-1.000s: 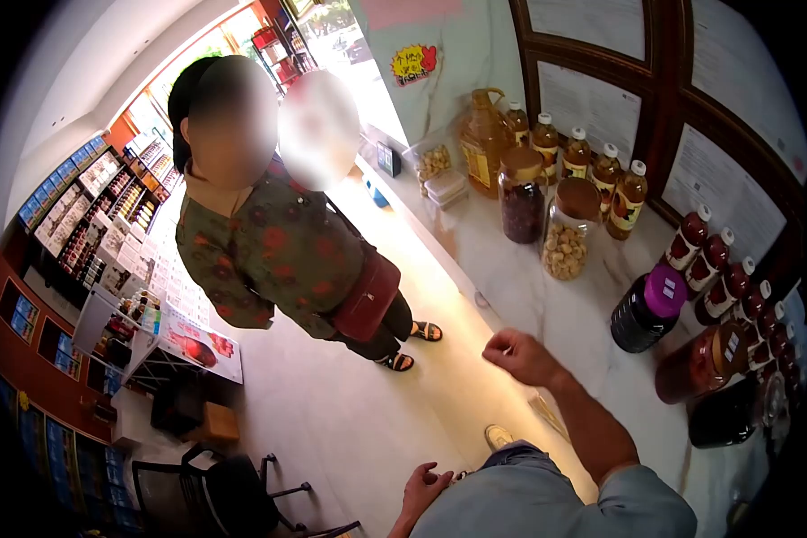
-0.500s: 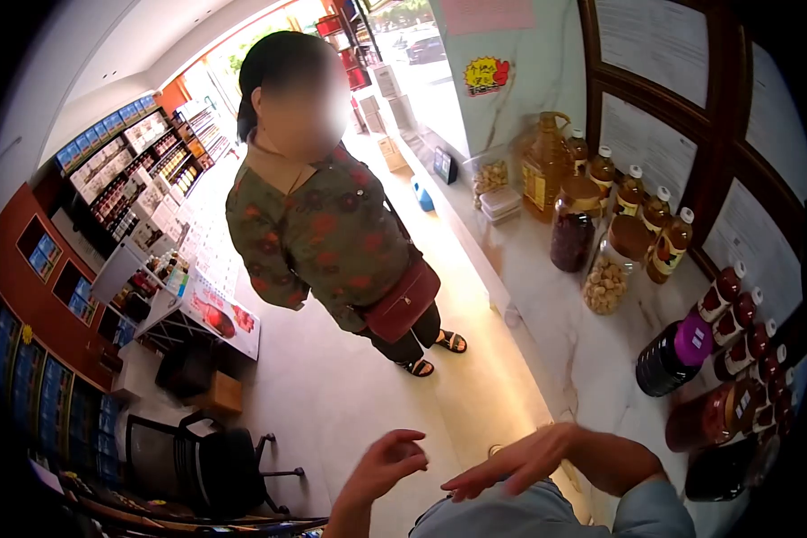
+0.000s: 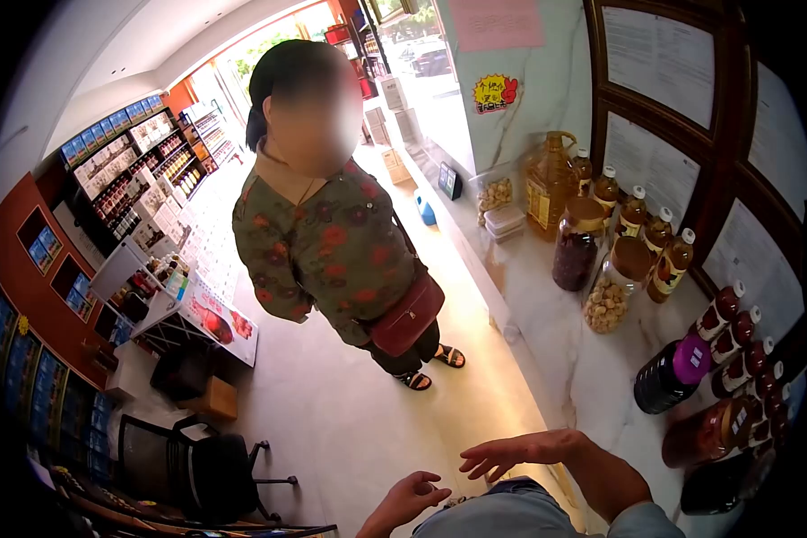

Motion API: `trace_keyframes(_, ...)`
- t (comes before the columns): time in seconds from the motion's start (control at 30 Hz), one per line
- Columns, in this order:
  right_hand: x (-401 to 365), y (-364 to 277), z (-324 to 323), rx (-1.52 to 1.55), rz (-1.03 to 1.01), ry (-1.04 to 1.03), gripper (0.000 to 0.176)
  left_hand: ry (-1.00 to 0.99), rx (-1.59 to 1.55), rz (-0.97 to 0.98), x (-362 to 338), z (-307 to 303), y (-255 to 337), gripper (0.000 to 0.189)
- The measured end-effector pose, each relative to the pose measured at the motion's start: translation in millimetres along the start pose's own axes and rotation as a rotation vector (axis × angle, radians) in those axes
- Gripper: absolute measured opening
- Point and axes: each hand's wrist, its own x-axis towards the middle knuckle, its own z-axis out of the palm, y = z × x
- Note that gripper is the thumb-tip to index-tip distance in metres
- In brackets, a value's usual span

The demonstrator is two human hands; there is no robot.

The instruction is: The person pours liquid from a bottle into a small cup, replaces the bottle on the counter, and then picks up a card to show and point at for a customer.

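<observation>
My right hand hovers in front of my chest with the fingers spread and nothing in it, beside the edge of the marble counter. Below it and to the left, my left hand is loosely curled, palm up and empty. Neither hand touches anything. The nearest things on the counter are a dark jar with a purple lid and a brown jar lying on its side.
A person in a green flowered top with a red waist bag stands facing me on the tiled floor. Oil bottles, jars of nuts and dried fruit and red-capped bottles line the counter. Display shelves and a black chair are on the left.
My right hand has come off the counter edge and down in front of my chest, opening its fingers. My left hand rose, then dropped lower. The view swung left, centring the standing person.
</observation>
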Motion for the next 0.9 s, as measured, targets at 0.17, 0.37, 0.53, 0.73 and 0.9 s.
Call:
trace_keyframes(0.17,1.3,-1.3,0.4,-0.017,-0.044,0.004,0.121,0.005,0.024,0.022,1.3,3.3,2.1,0.060)
trace_keyframes(0.37,1.3,-3.5,-1.2,-0.080,-0.085,0.015,0.115,-0.015,-0.029,0.075,5.0,14.3,-8.2,0.059)
trace_keyframes(0.53,4.9,4.4,16.3,-0.311,0.063,0.353,0.080,0.057,-0.032,0.135,-3.0,34.1,-7.2,0.063)
trace_keyframes(0.73,17.9,85.3,108.5,-0.807,0.103,0.782,0.043,-0.140,-0.051,0.402,0.0,65.6,-26.1,0.099)
trace_keyframes(0.9,-37.6,140.9,211.8,-0.643,0.130,1.254,0.034,-0.585,0.162,0.460,-16.7,135.1,-35.4,0.103)
